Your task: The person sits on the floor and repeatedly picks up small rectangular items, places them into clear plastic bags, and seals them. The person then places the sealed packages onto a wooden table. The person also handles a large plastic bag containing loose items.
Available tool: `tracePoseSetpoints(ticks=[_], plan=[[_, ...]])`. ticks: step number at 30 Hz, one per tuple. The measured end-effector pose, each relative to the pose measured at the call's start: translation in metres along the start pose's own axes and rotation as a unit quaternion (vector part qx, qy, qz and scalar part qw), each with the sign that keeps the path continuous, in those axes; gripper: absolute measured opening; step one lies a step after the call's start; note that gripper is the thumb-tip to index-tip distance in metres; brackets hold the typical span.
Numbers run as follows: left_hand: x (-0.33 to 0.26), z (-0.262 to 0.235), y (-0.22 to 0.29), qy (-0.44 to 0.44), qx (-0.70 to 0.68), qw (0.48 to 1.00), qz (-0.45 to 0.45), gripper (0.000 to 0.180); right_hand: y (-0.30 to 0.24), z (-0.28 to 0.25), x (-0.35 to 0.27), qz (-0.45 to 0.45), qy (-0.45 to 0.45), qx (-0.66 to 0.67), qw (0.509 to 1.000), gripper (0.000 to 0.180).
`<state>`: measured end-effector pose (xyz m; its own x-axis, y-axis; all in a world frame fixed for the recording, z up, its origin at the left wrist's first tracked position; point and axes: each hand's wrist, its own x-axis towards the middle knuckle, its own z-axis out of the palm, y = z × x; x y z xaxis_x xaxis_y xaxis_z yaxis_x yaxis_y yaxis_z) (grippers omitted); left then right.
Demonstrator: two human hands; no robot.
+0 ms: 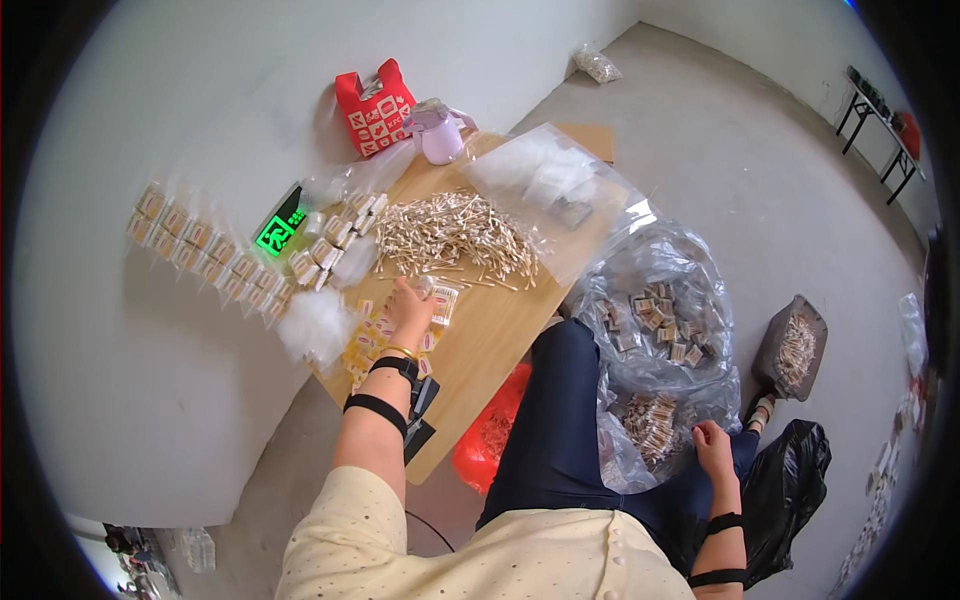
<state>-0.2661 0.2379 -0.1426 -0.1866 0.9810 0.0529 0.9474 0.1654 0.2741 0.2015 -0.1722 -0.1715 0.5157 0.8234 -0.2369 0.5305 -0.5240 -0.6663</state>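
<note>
Over the near part of the wooden table, my left hand (408, 312) is closed at the edge of a small clear pack of cotton swabs (445, 304). Beyond it spreads a heap of loose cotton swabs (455, 235). Yellow-and-white printed cards (372, 335) lie scattered under and beside that hand. My right hand (712, 445) hangs low on the right, its fingers curled together by the rim of a clear plastic bag (625, 470). Loose swabs (650, 425) fill part of this bag. Whatever the right fingers pinch, if anything, is too small to make out.
Filled swab packs (200, 250) stand in rows at the left, by a green exit sign (280, 232). A lilac jug (438, 135) and red bag (375, 110) are at the back. Another clear bag (670, 260) holds small packs; a grey bin (795, 350) holds swabs.
</note>
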Motion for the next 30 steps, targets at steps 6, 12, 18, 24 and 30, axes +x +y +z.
tracePoseSetpoints(ticks=[6, 12, 18, 24, 30], plan=[[-0.042, -0.059, 0.041, 0.128, -0.182, 0.938, 0.265, 0.043, -0.053, 0.001, 0.023, -0.063, 0.0, 0.067, 0.996, 0.016], [-0.16, -0.127, 0.12, 0.1, -0.178, 0.841, 0.502, 0.043, -0.211, -0.011, 0.02, -0.153, -0.2, 0.392, 0.885, 0.023], [-0.228, -0.131, 0.183, 0.093, -0.21, 0.784, 0.577, 0.045, -0.248, -0.018, -0.009, -0.196, -0.221, 0.384, 0.875, 0.023], [-0.248, -0.136, 0.199, -0.17, -0.568, 0.732, 0.334, 0.043, -0.229, -0.04, -0.023, -0.246, -0.158, 0.392, 0.872, 0.02], [-0.262, -0.163, 0.195, -0.372, -0.717, 0.563, 0.172, 0.041, -0.207, -0.048, -0.03, -0.275, -0.118, 0.467, 0.832, 0.011]])
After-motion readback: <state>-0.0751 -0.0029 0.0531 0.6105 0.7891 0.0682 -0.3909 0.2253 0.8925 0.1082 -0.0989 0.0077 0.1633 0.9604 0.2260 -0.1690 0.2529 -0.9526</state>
